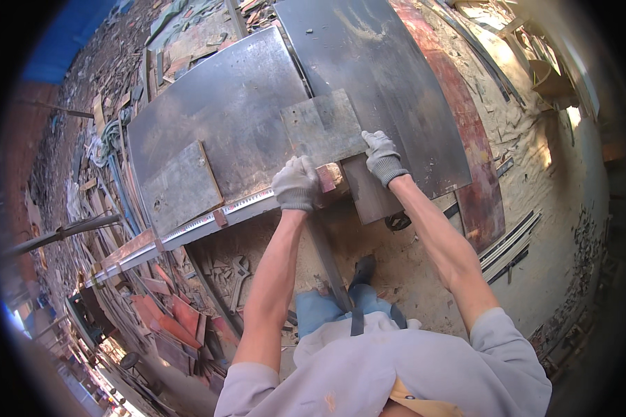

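A worn grey rectangular board [320, 124] lies over the near edge of a large dark sheet [219, 104] on the workbench. My left hand [296, 183], in a pale knitted work glove, is closed at the board's near left corner. At the board's right edge, my gloved right hand [382, 156] is closed too, with its fingers around the corner. Below the board, between my hands, a narrower brown board [370, 191] sticks out toward me. Another grey board [179, 182] rests on the bench to the left, apart from my hands.
A steel rail with a measuring tape [238, 204] runs along the bench's near edge. A second dark sheet [389, 76] lies at the right, beside a reddish board [481, 201]. Reddish scrap boards [181, 320] are heaped below left. Metal strips [511, 247] lie on the ground at right.
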Demonstrator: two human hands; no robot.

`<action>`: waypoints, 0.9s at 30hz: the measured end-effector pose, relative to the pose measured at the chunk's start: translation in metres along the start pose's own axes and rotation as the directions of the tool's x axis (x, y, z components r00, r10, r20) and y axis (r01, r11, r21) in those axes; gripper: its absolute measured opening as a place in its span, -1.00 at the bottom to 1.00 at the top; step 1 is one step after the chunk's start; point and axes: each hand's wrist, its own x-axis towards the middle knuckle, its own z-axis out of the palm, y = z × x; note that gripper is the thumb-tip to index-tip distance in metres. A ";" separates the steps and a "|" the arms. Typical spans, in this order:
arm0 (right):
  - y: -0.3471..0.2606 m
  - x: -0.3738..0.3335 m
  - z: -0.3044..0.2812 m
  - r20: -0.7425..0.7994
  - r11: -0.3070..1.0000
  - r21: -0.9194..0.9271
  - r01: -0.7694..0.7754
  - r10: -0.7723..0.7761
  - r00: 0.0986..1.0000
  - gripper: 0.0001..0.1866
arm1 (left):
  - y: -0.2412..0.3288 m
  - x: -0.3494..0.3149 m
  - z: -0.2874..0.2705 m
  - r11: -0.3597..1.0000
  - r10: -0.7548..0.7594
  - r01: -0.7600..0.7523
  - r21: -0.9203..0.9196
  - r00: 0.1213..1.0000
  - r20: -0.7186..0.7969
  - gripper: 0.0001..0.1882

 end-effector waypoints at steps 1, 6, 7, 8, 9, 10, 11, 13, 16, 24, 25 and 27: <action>-0.004 0.013 0.000 0.005 1.000 -0.005 -0.015 0.015 1.000 -0.50 | -0.003 0.011 0.001 1.000 -0.021 0.021 0.002 1.000 0.016 -0.64; -0.035 0.076 -0.010 0.018 0.978 0.083 -0.193 0.192 0.981 -0.62 | -0.017 0.065 0.004 0.993 -0.114 0.113 0.024 0.990 0.079 -0.62; -0.041 0.084 -0.014 -0.034 0.962 0.122 -0.245 0.251 0.967 -0.64 | -0.019 0.075 0.004 0.991 -0.131 0.130 0.017 0.988 0.087 -0.62; -0.048 0.087 -0.017 -0.061 0.946 0.177 -0.273 0.287 0.956 -0.63 | -0.022 0.083 0.003 0.992 -0.127 0.127 0.003 0.989 0.072 -0.60; -0.052 0.085 -0.022 0.127 0.891 0.228 -0.393 0.372 0.919 -0.49 | -0.024 0.091 0.002 0.992 -0.128 0.129 -0.012 0.990 0.065 -0.58; -0.056 0.077 -0.027 0.117 0.902 0.185 -0.391 0.375 0.920 -0.46 | -0.026 0.095 0.000 0.991 -0.133 0.135 -0.026 0.988 0.079 -0.57; -0.058 0.063 -0.033 0.140 0.890 0.237 -0.389 0.365 0.920 -0.51 | -0.028 0.097 -0.001 0.992 -0.125 0.126 -0.017 0.990 0.062 -0.59; -0.064 0.016 -0.042 0.227 0.701 0.505 -0.503 0.455 0.861 -0.64 | -0.030 0.090 -0.005 0.990 -0.144 0.143 0.019 0.985 0.091 -0.62; -0.057 -0.064 -0.068 0.384 0.246 0.759 -0.603 0.580 0.719 -0.83 | -0.026 0.054 -0.013 0.986 -0.165 0.165 0.016 0.979 0.121 -0.64; -0.051 -0.164 -0.066 0.221 0.481 0.800 -0.359 0.319 0.922 -0.59 | 0.032 -0.133 -0.041 0.977 -0.211 0.208 0.038 0.943 0.256 -0.37; -0.056 -0.177 -0.058 0.201 0.564 0.756 -0.331 0.280 0.939 -0.54 | 0.038 -0.161 -0.045 0.962 -0.258 0.274 -0.007 0.914 0.313 -0.35; -0.063 -0.216 -0.052 0.252 0.824 0.446 -0.349 0.258 0.933 -0.46 | 0.048 -0.207 -0.047 0.936 -0.282 0.337 -0.099 0.889 0.362 -0.35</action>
